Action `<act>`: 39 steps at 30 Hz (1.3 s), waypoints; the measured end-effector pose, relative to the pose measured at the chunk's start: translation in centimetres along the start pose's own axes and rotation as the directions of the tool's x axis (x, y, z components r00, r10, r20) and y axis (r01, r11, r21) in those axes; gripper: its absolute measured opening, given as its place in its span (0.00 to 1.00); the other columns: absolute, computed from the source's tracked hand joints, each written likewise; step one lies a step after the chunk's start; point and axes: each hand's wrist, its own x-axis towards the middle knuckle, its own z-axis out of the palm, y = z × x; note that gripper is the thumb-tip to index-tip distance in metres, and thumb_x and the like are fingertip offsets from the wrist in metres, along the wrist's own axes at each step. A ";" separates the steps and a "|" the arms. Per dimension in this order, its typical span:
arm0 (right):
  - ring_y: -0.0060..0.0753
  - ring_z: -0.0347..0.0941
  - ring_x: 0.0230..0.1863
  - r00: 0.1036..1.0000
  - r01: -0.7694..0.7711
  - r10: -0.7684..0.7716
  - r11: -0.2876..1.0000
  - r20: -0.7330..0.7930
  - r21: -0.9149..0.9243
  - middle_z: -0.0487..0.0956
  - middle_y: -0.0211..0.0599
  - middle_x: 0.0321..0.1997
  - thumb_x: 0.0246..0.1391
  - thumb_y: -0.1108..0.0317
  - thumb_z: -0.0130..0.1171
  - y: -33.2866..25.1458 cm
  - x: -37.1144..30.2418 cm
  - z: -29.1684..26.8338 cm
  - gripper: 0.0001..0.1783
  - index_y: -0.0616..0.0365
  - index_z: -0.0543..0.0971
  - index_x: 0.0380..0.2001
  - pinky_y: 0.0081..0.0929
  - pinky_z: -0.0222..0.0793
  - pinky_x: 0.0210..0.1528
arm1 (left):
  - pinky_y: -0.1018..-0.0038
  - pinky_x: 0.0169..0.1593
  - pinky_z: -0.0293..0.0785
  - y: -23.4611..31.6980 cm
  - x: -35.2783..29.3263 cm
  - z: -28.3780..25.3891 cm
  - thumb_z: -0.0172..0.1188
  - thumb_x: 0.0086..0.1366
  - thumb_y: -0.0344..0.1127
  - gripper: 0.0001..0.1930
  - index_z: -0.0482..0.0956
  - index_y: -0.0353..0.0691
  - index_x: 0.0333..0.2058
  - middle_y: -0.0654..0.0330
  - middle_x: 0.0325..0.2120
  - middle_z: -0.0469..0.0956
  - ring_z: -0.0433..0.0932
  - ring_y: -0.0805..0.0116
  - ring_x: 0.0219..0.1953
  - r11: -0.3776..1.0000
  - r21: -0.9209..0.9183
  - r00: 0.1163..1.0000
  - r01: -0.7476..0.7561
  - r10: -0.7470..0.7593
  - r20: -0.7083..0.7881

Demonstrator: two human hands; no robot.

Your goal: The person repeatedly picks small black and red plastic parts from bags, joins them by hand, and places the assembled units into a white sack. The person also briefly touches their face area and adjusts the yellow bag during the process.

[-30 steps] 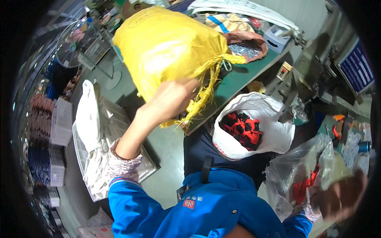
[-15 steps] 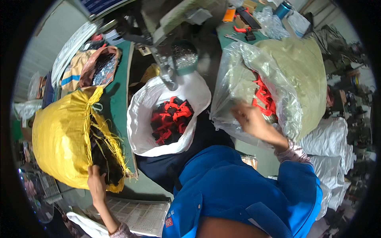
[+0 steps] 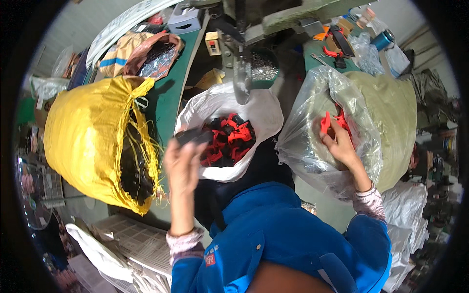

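My left hand (image 3: 181,163), blurred by motion, grips a dark flat part (image 3: 191,137) at the left rim of the white woven sack (image 3: 261,110). Inside that sack lie several red-and-black plastic pieces (image 3: 239,132). My right hand (image 3: 342,145) pinches a small red plastic part (image 3: 326,122) between thumb and fingers, at the mouth of the clear plastic bag (image 3: 305,129). More red parts (image 3: 343,122) show within that bag, partly behind my hand. On the left, the yellow woven sack (image 3: 83,141) gapes open, with black parts (image 3: 134,168) inside.
Above the white sack hangs a metal machine arm (image 3: 242,73), beside a green tub of small metal pieces (image 3: 264,68). A paper sack of metal pieces (image 3: 159,56) stands on the left green table (image 3: 168,100). A wrench (image 3: 320,59) and blue bottle (image 3: 382,40) lie at upper right.
My left hand has left the yellow sack and moved right to the white sack, carrying a dark part. My right hand has taken a red part at the clear bag. The view has shifted.
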 end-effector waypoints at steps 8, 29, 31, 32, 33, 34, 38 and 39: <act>0.15 0.68 0.24 0.968 -0.080 -0.110 0.722 0.228 0.687 0.76 0.29 0.29 0.53 0.68 0.56 -10.4 6.8 3.8 0.20 0.60 0.71 0.50 0.13 0.56 0.20 | 0.64 0.45 0.78 -3.3 4.6 6.8 0.54 0.60 0.26 0.12 0.67 0.33 0.42 0.47 0.40 0.74 0.79 0.54 0.40 0.920 -0.310 0.955 0.239 -0.164 0.247; 0.46 0.71 0.23 0.478 0.858 -0.850 0.506 -0.223 -0.089 0.73 0.43 0.21 0.48 0.63 0.61 -16.7 11.9 0.7 0.10 0.59 0.76 0.26 0.33 0.66 0.23 | 0.74 0.35 0.79 0.1 8.1 11.8 0.56 0.62 0.38 0.15 0.70 0.34 0.43 0.54 0.34 0.77 0.79 0.67 0.32 0.944 -0.273 0.954 0.186 -0.107 0.280; 0.47 0.71 0.22 0.596 0.795 -0.782 0.607 -0.183 -0.006 0.73 0.45 0.19 0.49 0.64 0.60 -16.2 12.3 0.9 0.10 0.60 0.76 0.25 0.32 0.65 0.22 | 0.78 0.25 0.78 0.5 8.5 12.3 0.56 0.62 0.39 0.14 0.70 0.34 0.39 0.54 0.27 0.77 0.78 0.69 0.24 0.980 -0.139 0.963 0.142 -0.104 0.248; 0.47 0.71 0.21 0.668 0.742 -0.727 0.667 -0.156 0.069 0.73 0.46 0.19 0.49 0.64 0.60 -15.5 12.5 1.6 0.10 0.61 0.76 0.24 0.32 0.65 0.22 | 0.78 0.21 0.76 0.5 8.8 12.3 0.55 0.63 0.39 0.14 0.69 0.34 0.39 0.54 0.25 0.76 0.76 0.69 0.20 0.987 -0.077 0.967 0.139 -0.119 0.227; 0.47 0.72 0.21 0.736 0.677 -0.665 0.722 -0.125 0.143 0.72 0.46 0.19 0.50 0.64 0.59 -14.7 12.7 2.4 0.10 0.61 0.76 0.24 0.31 0.65 0.22 | 0.79 0.18 0.74 0.3 9.1 12.1 0.54 0.63 0.39 0.14 0.69 0.33 0.38 0.54 0.23 0.76 0.75 0.70 0.17 0.990 -0.012 0.969 0.140 -0.134 0.205; 0.45 0.72 0.20 0.769 0.632 -0.629 0.721 -0.113 0.286 0.73 0.47 0.19 0.50 0.65 0.58 -14.0 12.7 3.3 0.11 0.62 0.76 0.24 0.28 0.65 0.22 | 0.79 0.14 0.71 0.1 9.2 12.1 0.53 0.64 0.40 0.14 0.68 0.33 0.38 0.54 0.22 0.75 0.73 0.70 0.14 0.989 0.046 0.972 0.144 -0.150 0.181; 0.41 0.72 0.19 0.764 0.645 -0.614 0.726 -0.198 0.239 0.73 0.48 0.20 0.51 0.66 0.59 -13.7 12.1 4.2 0.10 0.62 0.76 0.25 0.27 0.65 0.23 | 0.79 0.09 0.64 0.1 8.7 12.1 0.43 0.67 0.46 0.19 0.64 0.31 0.39 0.51 0.20 0.74 0.68 0.69 0.08 0.985 0.166 0.989 0.043 -0.065 0.131; 0.41 0.72 0.19 0.768 0.640 -0.610 0.725 -0.196 0.254 0.73 0.48 0.20 0.51 0.66 0.59 -13.8 12.0 4.1 0.10 0.62 0.76 0.25 0.27 0.65 0.23 | 0.79 0.09 0.63 -0.1 9.0 11.9 0.38 0.68 0.50 0.22 0.64 0.31 0.38 0.51 0.19 0.73 0.68 0.68 0.08 0.988 0.142 0.986 0.053 -0.074 0.147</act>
